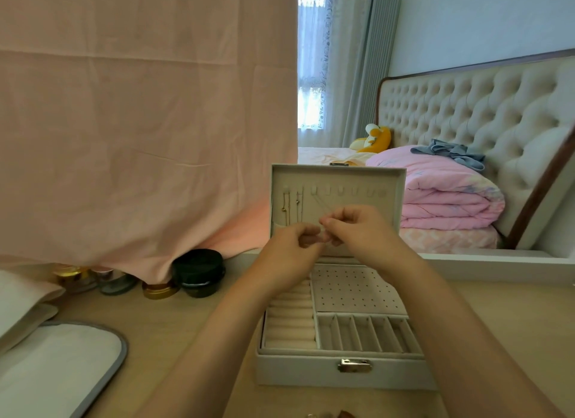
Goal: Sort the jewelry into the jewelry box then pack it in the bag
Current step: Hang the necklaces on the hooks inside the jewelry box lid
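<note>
while left hand (295, 246) and right hand (357, 227) pinch a chain (322, 204), black jar (199, 273) left of jewelry box (342, 371)

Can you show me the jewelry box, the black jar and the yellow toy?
jewelry box (295, 369), head view, on its front wall.
black jar (197, 259), head view, on its lid.
yellow toy (381, 140), head view, on its yellow body.

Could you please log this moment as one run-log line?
left hand, right hand: pinching thin chain | jewelry box: open | lid hooks: two necklaces hung
</note>
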The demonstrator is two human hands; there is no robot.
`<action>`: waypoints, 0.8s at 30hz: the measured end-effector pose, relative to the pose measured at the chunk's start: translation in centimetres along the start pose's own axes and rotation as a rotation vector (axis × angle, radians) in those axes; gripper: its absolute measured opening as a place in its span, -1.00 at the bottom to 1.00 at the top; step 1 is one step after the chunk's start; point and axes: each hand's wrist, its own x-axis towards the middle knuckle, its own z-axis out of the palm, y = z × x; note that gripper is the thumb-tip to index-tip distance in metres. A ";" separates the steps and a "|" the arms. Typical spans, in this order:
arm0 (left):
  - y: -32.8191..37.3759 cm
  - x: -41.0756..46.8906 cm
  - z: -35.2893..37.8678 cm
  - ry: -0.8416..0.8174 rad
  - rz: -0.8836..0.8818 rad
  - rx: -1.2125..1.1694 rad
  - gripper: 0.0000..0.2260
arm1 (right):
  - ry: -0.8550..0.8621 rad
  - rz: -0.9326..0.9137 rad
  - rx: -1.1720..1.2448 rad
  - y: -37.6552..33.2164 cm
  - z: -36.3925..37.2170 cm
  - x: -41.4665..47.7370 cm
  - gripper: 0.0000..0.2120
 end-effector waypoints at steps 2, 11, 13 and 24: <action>0.5 -0.3 0.6 -0.044 -0.011 -0.115 -0.78 | 0.015 -0.040 -0.043 -0.3 0.1 0.0 -0.88; 0.6 -0.5 0.3 -0.016 -0.067 -0.123 -0.80 | -0.029 0.010 -0.206 1.2 -1.1 0.1 -0.86; 0.6 -0.3 -0.2 -0.041 -0.059 -0.125 -0.84 | -0.128 0.101 -0.322 1.7 -1.2 0.3 -0.76; 0.9 -0.4 -1.4 -0.120 -0.001 -0.078 -0.65 | -0.301 0.044 -0.233 2.4 1.2 -0.3 -0.87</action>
